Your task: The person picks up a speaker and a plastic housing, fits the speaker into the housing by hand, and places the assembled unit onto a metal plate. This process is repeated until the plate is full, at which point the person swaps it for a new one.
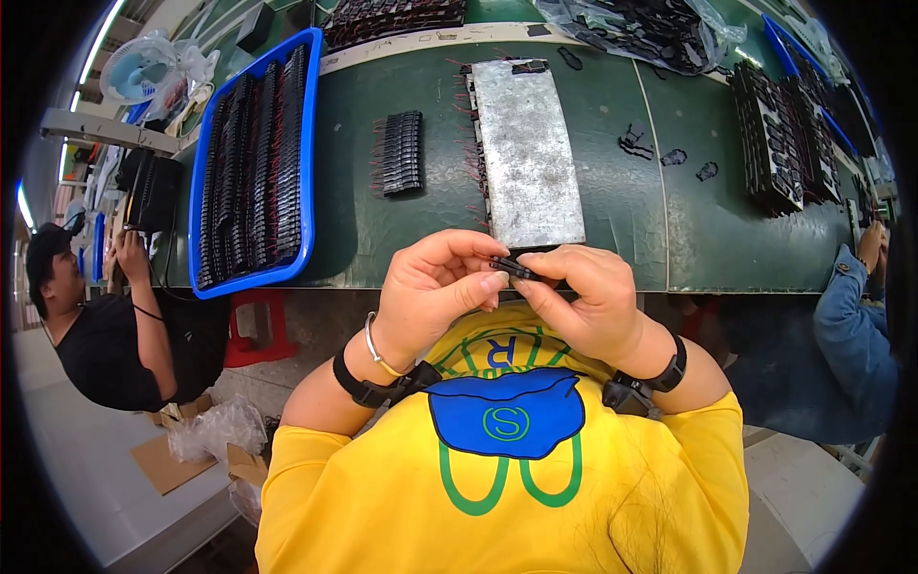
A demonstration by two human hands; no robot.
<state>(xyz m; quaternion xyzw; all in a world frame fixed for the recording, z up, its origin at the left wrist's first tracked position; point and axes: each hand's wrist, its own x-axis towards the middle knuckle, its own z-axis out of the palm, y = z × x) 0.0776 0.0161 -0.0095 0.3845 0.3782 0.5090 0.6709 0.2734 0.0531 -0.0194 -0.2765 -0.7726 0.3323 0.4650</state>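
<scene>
Two hands (427,282) (595,295), black part (513,268) pinched, green table (368,234)

Assembly workshop, shown by a green-topped bench (349,225), rows of small black red-wired parts (251,172) in a rectangular blue plastic tray (312,143) at its near edge, and a black-clothed co-worker (110,349) at left.

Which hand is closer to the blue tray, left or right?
Left. The left hand is to the right of the blue tray, apart from it; the right hand is farther right, on the left hand's far side from the tray.
</scene>
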